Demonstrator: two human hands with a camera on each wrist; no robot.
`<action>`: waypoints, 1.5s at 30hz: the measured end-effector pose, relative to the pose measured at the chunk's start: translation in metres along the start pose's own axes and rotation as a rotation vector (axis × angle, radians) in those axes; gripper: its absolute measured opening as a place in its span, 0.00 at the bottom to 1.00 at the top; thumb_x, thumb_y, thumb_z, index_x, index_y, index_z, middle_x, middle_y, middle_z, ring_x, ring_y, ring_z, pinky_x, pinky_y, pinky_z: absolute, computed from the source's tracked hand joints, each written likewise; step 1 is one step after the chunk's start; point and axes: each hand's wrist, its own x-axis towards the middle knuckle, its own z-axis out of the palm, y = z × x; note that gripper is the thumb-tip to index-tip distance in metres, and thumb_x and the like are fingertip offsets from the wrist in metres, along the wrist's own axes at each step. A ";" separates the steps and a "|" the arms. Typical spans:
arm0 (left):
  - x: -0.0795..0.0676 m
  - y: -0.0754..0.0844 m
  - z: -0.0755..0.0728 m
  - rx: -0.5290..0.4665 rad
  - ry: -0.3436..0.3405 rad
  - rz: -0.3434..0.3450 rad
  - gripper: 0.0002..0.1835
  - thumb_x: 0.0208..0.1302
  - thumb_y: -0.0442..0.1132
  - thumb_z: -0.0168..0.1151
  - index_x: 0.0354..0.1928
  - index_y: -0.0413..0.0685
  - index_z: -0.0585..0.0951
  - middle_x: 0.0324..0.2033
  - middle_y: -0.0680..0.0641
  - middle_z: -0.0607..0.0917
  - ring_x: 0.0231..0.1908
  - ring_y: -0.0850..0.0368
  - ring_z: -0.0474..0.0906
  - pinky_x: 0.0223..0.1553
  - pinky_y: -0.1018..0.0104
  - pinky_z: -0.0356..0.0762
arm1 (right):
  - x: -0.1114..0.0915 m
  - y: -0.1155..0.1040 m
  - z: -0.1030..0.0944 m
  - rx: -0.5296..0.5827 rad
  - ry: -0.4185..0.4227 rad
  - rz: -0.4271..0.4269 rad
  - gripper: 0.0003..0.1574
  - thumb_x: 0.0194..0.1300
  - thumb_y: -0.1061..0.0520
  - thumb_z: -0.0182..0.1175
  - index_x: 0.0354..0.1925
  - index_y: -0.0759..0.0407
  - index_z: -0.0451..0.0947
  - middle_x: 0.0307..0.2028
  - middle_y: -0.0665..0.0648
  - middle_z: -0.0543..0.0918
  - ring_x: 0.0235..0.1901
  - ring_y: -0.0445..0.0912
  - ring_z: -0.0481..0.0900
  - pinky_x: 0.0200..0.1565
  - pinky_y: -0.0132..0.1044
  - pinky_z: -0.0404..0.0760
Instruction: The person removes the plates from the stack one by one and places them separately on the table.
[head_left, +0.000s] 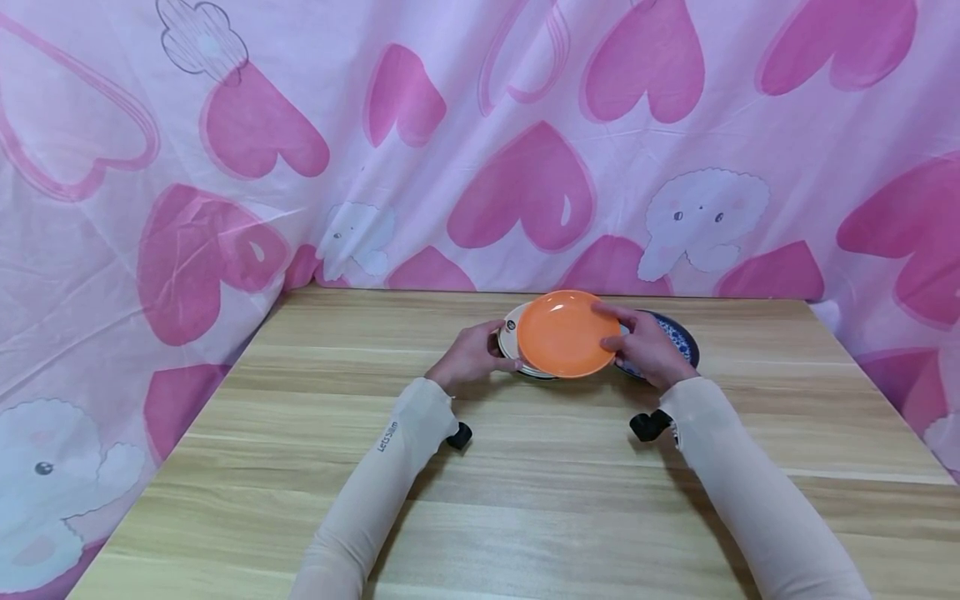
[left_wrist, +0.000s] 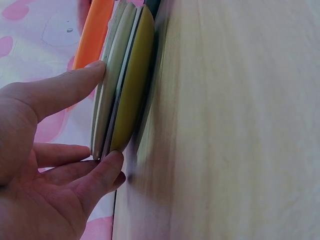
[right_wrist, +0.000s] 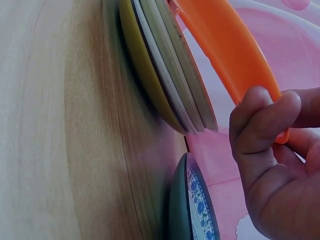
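Observation:
My right hand (head_left: 636, 342) (right_wrist: 275, 117) pinches the right rim of an orange plate (head_left: 562, 333) (right_wrist: 225, 45) and holds it tilted, its right side raised off a stack of plates (head_left: 511, 335) (left_wrist: 125, 90) (right_wrist: 165, 85). The stack has pale plates on top and a yellow one at the bottom. My left hand (head_left: 472, 354) (left_wrist: 104, 115) touches the stack's left rim, with a straight forefinger on a pale plate and the thumb against the yellow one. The orange plate's edge (left_wrist: 92, 35) shows above the stack in the left wrist view.
A blue-patterned plate (head_left: 684, 342) (right_wrist: 195, 205) lies flat just right of the stack, partly under my right hand. The wooden table (head_left: 525, 500) stretches bare toward me. A pink heart-print curtain (head_left: 480, 125) closes off the back and left side.

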 end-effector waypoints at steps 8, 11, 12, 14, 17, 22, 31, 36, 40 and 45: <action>0.001 0.000 0.000 0.014 0.004 -0.006 0.32 0.56 0.39 0.76 0.63 0.48 0.76 0.45 0.45 0.86 0.41 0.57 0.78 0.43 0.73 0.75 | -0.001 0.001 -0.002 0.004 -0.017 -0.014 0.42 0.70 0.68 0.55 0.77 0.47 0.58 0.75 0.62 0.59 0.26 0.42 0.72 0.31 0.29 0.80; 0.001 0.000 0.000 0.020 0.004 -0.008 0.32 0.55 0.39 0.77 0.63 0.48 0.76 0.44 0.45 0.86 0.40 0.57 0.77 0.42 0.73 0.74 | -0.002 0.002 -0.003 -0.002 -0.022 -0.011 0.42 0.70 0.68 0.55 0.77 0.47 0.58 0.75 0.62 0.59 0.26 0.42 0.72 0.31 0.29 0.79; 0.001 0.000 0.000 0.021 0.005 -0.008 0.32 0.55 0.39 0.77 0.63 0.48 0.76 0.43 0.45 0.86 0.40 0.57 0.77 0.42 0.73 0.74 | -0.002 0.003 -0.004 -0.005 -0.021 -0.008 0.42 0.70 0.68 0.55 0.77 0.46 0.58 0.75 0.62 0.59 0.26 0.42 0.72 0.30 0.29 0.79; 0.001 0.000 0.000 0.024 0.007 -0.008 0.32 0.55 0.40 0.77 0.63 0.48 0.76 0.43 0.45 0.86 0.40 0.57 0.77 0.42 0.73 0.74 | -0.002 0.003 -0.004 -0.014 -0.019 -0.002 0.42 0.70 0.68 0.55 0.77 0.45 0.59 0.75 0.61 0.59 0.26 0.42 0.72 0.30 0.28 0.79; 0.002 -0.001 0.000 0.027 0.007 -0.004 0.32 0.55 0.40 0.77 0.62 0.48 0.76 0.43 0.46 0.86 0.40 0.56 0.78 0.42 0.72 0.74 | -0.003 0.003 -0.005 -0.024 -0.020 -0.009 0.42 0.70 0.68 0.55 0.77 0.47 0.59 0.75 0.62 0.58 0.26 0.42 0.72 0.30 0.29 0.79; 0.002 -0.002 0.000 0.039 0.010 0.001 0.30 0.55 0.41 0.77 0.60 0.48 0.77 0.40 0.45 0.86 0.38 0.59 0.76 0.40 0.72 0.72 | -0.003 0.004 -0.007 -0.025 -0.025 -0.002 0.42 0.70 0.68 0.54 0.77 0.45 0.59 0.72 0.61 0.62 0.25 0.43 0.71 0.29 0.29 0.78; 0.002 -0.002 -0.001 0.047 0.015 0.016 0.28 0.55 0.41 0.77 0.57 0.46 0.78 0.33 0.49 0.83 0.33 0.62 0.73 0.37 0.73 0.70 | -0.004 0.006 -0.008 0.007 -0.043 -0.014 0.42 0.71 0.68 0.51 0.77 0.45 0.57 0.71 0.63 0.62 0.24 0.41 0.70 0.28 0.29 0.76; 0.003 -0.002 0.000 0.059 0.016 0.013 0.27 0.55 0.42 0.77 0.56 0.46 0.79 0.32 0.49 0.82 0.33 0.60 0.72 0.36 0.73 0.69 | -0.006 0.008 -0.010 0.026 -0.051 -0.024 0.42 0.71 0.68 0.51 0.78 0.46 0.56 0.74 0.62 0.58 0.25 0.41 0.71 0.29 0.29 0.76; 0.003 -0.002 0.000 0.070 0.017 0.003 0.27 0.55 0.43 0.77 0.56 0.47 0.78 0.33 0.47 0.82 0.34 0.60 0.72 0.36 0.72 0.69 | -0.007 0.008 -0.012 0.015 -0.042 -0.022 0.42 0.71 0.68 0.51 0.78 0.46 0.57 0.75 0.61 0.57 0.26 0.42 0.70 0.29 0.29 0.76; 0.002 -0.003 0.000 0.049 0.012 -0.002 0.27 0.55 0.42 0.77 0.57 0.48 0.78 0.33 0.49 0.82 0.34 0.60 0.73 0.37 0.72 0.70 | -0.008 0.007 -0.013 0.018 -0.045 -0.020 0.41 0.71 0.67 0.50 0.78 0.47 0.57 0.79 0.60 0.53 0.39 0.46 0.77 0.34 0.28 0.80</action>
